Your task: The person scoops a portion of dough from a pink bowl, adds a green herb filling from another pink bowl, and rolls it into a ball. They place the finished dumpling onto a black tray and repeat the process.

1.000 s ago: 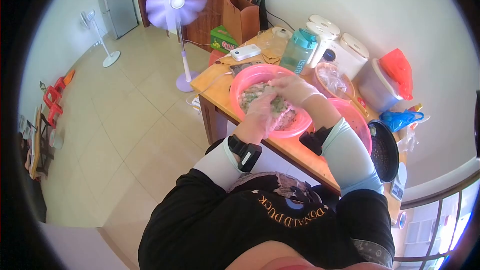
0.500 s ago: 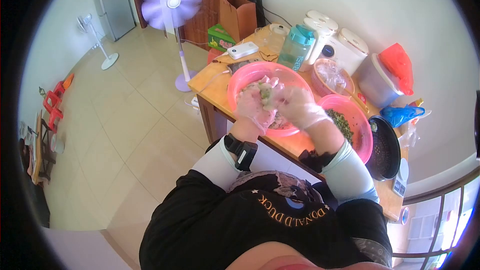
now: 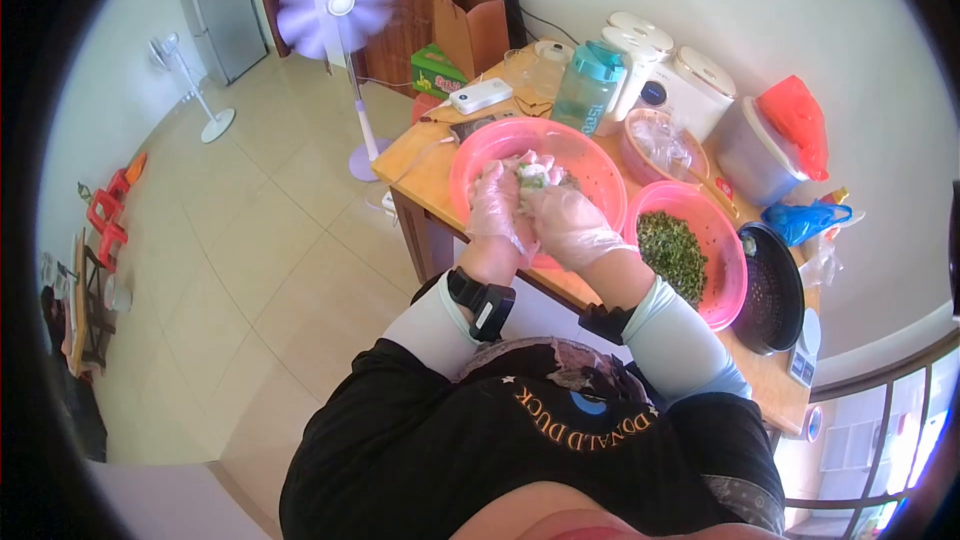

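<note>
Over the left pink basin (image 3: pixel 610 172), my two hands meet around a soft, whitish lump with green bits (image 3: pixel 538 174), which looks like dough with chopped greens. My left hand (image 3: pixel 495 202), in a clear plastic glove, is cupped along its left side. From the right, my gloved right hand (image 3: pixel 575 227) presses its curled fingers against the same lump. More pale, pinkish pieces lie in the basin, partly hidden by my hands. Beside it, a second pink basin (image 3: pixel 728 270) holds chopped greens (image 3: pixel 672 252).
A round black perforated pan (image 3: pixel 770 300) and a small scale (image 3: pixel 803 352) stand at the table's right end. Behind the basins are a teal bottle (image 3: pixel 588 90), a bowl with plastic wrap (image 3: pixel 665 145) and white appliances (image 3: pixel 695 90). A purple fan (image 3: pixel 341 4) stands beyond the table.
My right hand has moved left and down, away from over the chopped greens, and now closes against the lump. My left hand stays cupped in nearly the same place.
</note>
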A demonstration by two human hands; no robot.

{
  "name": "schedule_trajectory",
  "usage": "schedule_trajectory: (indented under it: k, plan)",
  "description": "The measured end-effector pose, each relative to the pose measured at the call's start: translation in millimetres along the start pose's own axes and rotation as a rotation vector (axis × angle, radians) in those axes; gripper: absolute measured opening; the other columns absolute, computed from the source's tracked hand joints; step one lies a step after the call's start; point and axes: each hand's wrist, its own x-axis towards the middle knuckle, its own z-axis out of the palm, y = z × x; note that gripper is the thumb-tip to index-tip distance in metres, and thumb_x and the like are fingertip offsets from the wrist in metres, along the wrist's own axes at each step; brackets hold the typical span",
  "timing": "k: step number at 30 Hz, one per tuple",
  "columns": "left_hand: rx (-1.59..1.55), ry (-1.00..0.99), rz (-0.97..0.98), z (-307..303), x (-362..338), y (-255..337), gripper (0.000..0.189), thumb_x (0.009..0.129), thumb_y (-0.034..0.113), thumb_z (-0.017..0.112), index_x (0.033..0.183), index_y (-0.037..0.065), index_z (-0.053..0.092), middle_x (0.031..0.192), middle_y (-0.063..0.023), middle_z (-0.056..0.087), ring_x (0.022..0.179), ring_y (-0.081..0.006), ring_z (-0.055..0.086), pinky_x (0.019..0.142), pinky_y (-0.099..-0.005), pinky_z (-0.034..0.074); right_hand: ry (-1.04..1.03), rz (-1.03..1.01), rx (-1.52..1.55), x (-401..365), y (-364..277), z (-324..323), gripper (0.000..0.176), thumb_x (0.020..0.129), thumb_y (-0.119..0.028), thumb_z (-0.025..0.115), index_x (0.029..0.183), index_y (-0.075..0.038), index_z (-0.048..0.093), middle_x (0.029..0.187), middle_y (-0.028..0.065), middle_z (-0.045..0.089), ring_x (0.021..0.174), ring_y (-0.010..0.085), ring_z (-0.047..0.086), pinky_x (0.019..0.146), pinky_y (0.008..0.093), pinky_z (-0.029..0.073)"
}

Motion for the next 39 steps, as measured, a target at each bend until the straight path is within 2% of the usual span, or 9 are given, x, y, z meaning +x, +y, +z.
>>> schedule_trajectory:
  k: [8,11,20,24,26,30,33,35,39]
  plan:
    - [-0.036,0.034,-0.013,6.6,-3.6,-0.3,0.057,0.106,0.05,0.025,0.109,0.005,0.059,0.108,-0.0161,0.064,0.101,-0.0332,0.06,0.095,-0.0462,0.049,-0.037,-0.096,-0.021,4.5,5.9,2.1,0.021,0.093,-0.02,0.057,0.105,-0.006,0.067,0.096,0.0237,0.07,0.091,0.0417,0.068,0.081,0.0492,0.054]
    - [-0.02,0.019,-0.014,9.2,-4.1,-0.3,0.059,0.106,0.052,0.022,0.107,0.005,0.059,0.107,-0.0155,0.063,0.101,-0.0323,0.058,0.095,-0.0455,0.049,-0.118,-0.028,-0.078,5.9,-0.2,-4.4,0.021,0.092,-0.019,0.056,0.105,-0.006,0.066,0.095,0.0229,0.07,0.092,0.0415,0.068,0.08,0.0497,0.054]
    - [-0.053,0.17,-0.017,10.6,-1.9,1.6,0.049,0.107,0.045,0.033,0.108,0.006,0.061,0.106,-0.0152,0.067,0.098,-0.0344,0.063,0.094,-0.0505,0.053,-0.185,-0.032,-0.165,10.2,-6.6,-11.5,0.019,0.091,-0.018,0.056,0.105,-0.008,0.065,0.095,0.0201,0.071,0.092,0.0413,0.068,0.077,0.0502,0.055]
    - [-0.059,0.109,-0.018,-1.5,2.9,1.3,0.047,0.108,0.044,0.034,0.109,0.006,0.062,0.107,-0.0143,0.067,0.099,-0.0338,0.064,0.094,-0.0501,0.054,-0.207,-0.03,-0.231,12.2,-13.9,-18.2,0.018,0.091,-0.018,0.056,0.103,-0.009,0.065,0.092,0.0198,0.071,0.088,0.0409,0.069,0.076,0.0503,0.056]
    - [-0.033,0.246,0.011,10.1,-2.5,1.4,0.045,0.108,0.044,0.035,0.11,0.006,0.061,0.108,-0.0135,0.068,0.1,-0.0331,0.065,0.093,-0.0491,0.055,-0.249,-0.049,-0.259,15.5,-12.6,-18.6,0.018,0.09,-0.018,0.056,0.102,-0.009,0.066,0.09,0.019,0.071,0.085,0.0403,0.069,0.074,0.0506,0.056]
    - [-0.052,0.248,0.018,10.8,-2.2,0.9,0.045,0.108,0.044,0.036,0.112,0.007,0.06,0.109,-0.0133,0.067,0.101,-0.0321,0.065,0.093,-0.0481,0.055,-0.256,-0.069,-0.301,21.4,-10.1,-15.9,0.017,0.09,-0.019,0.057,0.102,-0.01,0.066,0.089,0.0177,0.071,0.083,0.0397,0.07,0.072,0.051,0.056]
    - [-0.045,0.173,-0.005,11.5,-3.6,3.9,0.049,0.108,0.048,0.033,0.116,0.007,0.059,0.114,-0.0135,0.067,0.105,-0.0313,0.064,0.095,-0.0466,0.054,-0.301,-0.058,-0.321,24.1,-20.6,-27.0,0.024,0.091,-0.016,0.054,0.11,-0.01,0.067,0.095,0.0197,0.071,0.088,0.0396,0.069,0.077,0.0502,0.056]
    - [-0.039,0.209,-0.021,17.6,-8.3,4.5,0.072,0.106,0.06,0.019,0.127,0.002,0.055,0.125,-0.0158,0.064,0.117,-0.0342,0.061,0.106,-0.048,0.047,-0.243,-0.086,-0.035,22.5,-25.0,-39.4,0.034,0.092,-0.014,0.052,0.123,-0.011,0.066,0.105,0.0218,0.07,0.097,0.0396,0.068,0.086,0.0476,0.054]
    - [-0.098,0.195,-0.041,15.9,-7.6,5.6,0.066,0.107,0.059,0.024,0.125,0.006,0.058,0.12,-0.0132,0.066,0.112,-0.0314,0.063,0.1,-0.0447,0.051,-0.344,0.007,0.049,22.9,-32.7,-70.5,0.038,0.093,-0.014,0.052,0.129,-0.011,0.064,0.114,0.0215,0.068,0.105,0.039,0.065,0.094,0.0448,0.051]
